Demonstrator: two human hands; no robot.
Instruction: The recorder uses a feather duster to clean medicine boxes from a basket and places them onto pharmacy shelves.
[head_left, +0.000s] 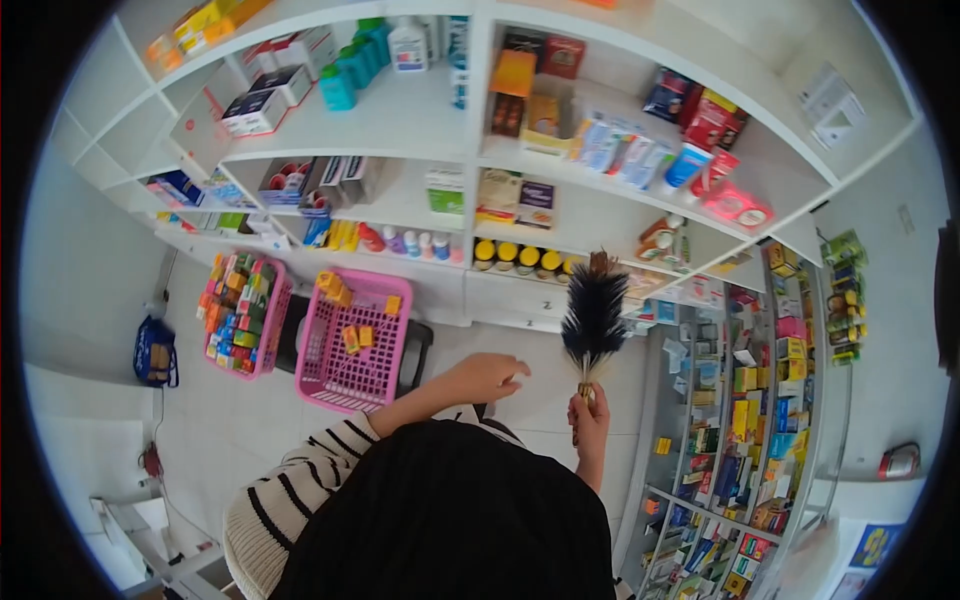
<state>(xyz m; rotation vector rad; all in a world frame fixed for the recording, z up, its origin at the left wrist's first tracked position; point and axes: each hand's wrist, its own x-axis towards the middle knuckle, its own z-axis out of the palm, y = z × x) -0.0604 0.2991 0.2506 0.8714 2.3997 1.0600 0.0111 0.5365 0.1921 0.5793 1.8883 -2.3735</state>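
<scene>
My right hand (590, 417) grips the handle of a black feather duster (595, 315), which points up and away toward the white shelving unit (474, 135). Its brownish tip overlaps the lower shelf, near several yellow-capped jars (528, 259); whether it touches anything there cannot be told. Held out in front of my body, my left hand (489, 377) has nothing in it, and its fingers are loosely curled and apart. To the left of that hand stands a pink plastic basket (403, 300) with a few small yellow boxes (351, 339) inside.
Another pink basket (276, 319), heaped with small boxes, stands farther left. A black stool (417, 352) shows behind the nearer basket. Along my right runs a glass display case (720, 450) packed with medicine boxes. A blue bag (156, 351) rests by the left wall.
</scene>
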